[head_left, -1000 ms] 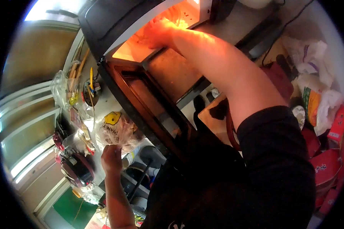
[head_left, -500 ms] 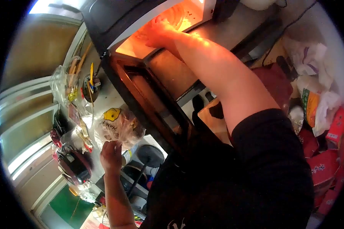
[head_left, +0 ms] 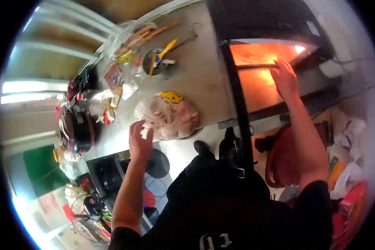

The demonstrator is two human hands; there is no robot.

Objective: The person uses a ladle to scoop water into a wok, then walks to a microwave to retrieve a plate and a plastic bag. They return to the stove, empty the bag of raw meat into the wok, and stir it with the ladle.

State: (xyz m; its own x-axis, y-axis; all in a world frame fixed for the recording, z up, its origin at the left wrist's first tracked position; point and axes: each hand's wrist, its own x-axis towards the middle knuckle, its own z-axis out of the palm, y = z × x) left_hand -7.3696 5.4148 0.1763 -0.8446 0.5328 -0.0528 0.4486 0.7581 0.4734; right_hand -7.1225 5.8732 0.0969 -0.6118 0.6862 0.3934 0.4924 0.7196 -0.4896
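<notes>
My left hand (head_left: 140, 141) grips the twisted top of a clear plastic bag (head_left: 169, 116) of pale food with a yellow tag, which rests on the steel counter (head_left: 198, 79). My right hand (head_left: 284, 78) lies flat, fingers spread, at the lit opening of a black oven (head_left: 264, 52) whose inside glows orange. The oven's door (head_left: 237, 104) hangs open between my two arms.
On the counter's far side lie a bag of sticks (head_left: 131, 39), a small round dish with a yellow tool (head_left: 160, 58) and a dark red cooker (head_left: 77, 129). Red packets and white bags (head_left: 346, 166) pile up at right. A black stool (head_left: 158, 163) stands below.
The view has swung sharply, so the oven now sits upper right. My right hand has drawn back from deep inside the oven to its opening. The left hand still holds the bag.
</notes>
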